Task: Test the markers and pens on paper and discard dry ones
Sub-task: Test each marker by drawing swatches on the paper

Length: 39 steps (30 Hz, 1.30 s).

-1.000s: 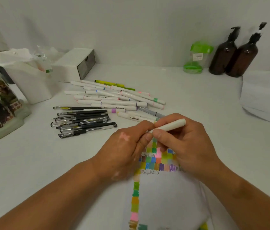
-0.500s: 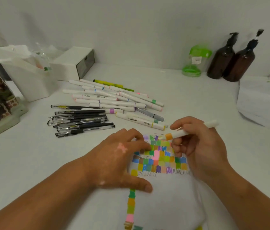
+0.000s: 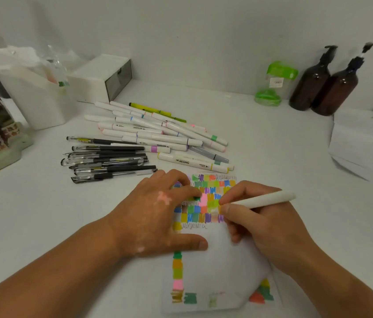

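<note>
Grips a white marker (image 3: 263, 199) in the right hand (image 3: 256, 216), thumb and fingers curled round the barrel near its tip; points the tip down into the grid of coloured swatches on the paper (image 3: 222, 260), blurred just where tip and sheet meet. Presses the left hand (image 3: 155, 216) down on the sheet's left edge, spread wide, thumb laid out straight, fingertips bent a little onto the swatches, holding nothing. Beyond the paper, on the white table (image 3: 272, 145), a loose heap of white markers (image 3: 158, 134); just left of that heap, a row of black pens (image 3: 107, 161) lying side by side. Farther back, by the wall: a white bin (image 3: 32, 92) and a white box (image 3: 98, 74) at the left, a green container (image 3: 275, 86) and two brown pump bottles (image 3: 323, 86) at the right
</note>
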### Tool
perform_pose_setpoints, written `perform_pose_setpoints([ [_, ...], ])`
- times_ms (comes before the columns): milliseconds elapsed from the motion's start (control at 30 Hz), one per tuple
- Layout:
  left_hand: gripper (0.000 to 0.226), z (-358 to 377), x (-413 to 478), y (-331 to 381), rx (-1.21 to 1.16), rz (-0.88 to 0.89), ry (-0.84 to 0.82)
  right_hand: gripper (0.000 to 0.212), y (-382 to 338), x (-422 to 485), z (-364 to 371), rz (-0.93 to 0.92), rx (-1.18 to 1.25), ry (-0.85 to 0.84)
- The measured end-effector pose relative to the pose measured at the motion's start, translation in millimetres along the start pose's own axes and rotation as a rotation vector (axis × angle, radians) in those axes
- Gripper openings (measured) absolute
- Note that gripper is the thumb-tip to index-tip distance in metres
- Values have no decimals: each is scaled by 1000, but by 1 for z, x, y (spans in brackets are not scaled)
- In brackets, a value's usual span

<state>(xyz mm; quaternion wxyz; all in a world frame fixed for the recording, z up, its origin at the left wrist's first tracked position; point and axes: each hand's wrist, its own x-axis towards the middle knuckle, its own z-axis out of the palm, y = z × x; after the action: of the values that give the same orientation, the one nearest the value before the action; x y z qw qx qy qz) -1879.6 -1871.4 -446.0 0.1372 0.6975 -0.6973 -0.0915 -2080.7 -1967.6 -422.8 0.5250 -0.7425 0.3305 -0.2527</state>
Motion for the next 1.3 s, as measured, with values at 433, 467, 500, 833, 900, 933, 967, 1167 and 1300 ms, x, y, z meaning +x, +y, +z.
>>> perform_pose_setpoints([
  [433,102,0,-1,2,-13,-24,-13,12,6,2,8,16,-340,-5],
  [467,102,0,-1,2,-14,-25,-14,13,5,1,7,13,-339,-10],
  [500,102,0,-1,2,-15,-28,-13,14,5,1,7,9,-341,-23],
  [833,104,3,1,1,-22,-45,-1,15,6,1,7,-1,-375,-47],
  [900,104,3,2,0,-19,-46,-5,12,7,1,6,2,-364,-12],
  [933,104,3,2,0,-15,-46,-6,13,6,1,6,-1,-363,-14],
  [967,104,3,2,0,-13,-44,-5,14,6,1,6,-5,-366,-31],
  [1167,103,-1,1,2,-19,-42,-9,13,7,1,6,-29,-402,-11],
  [1300,103,-3,1,3,-20,-36,-11,13,7,1,5,-43,-403,-6],
])
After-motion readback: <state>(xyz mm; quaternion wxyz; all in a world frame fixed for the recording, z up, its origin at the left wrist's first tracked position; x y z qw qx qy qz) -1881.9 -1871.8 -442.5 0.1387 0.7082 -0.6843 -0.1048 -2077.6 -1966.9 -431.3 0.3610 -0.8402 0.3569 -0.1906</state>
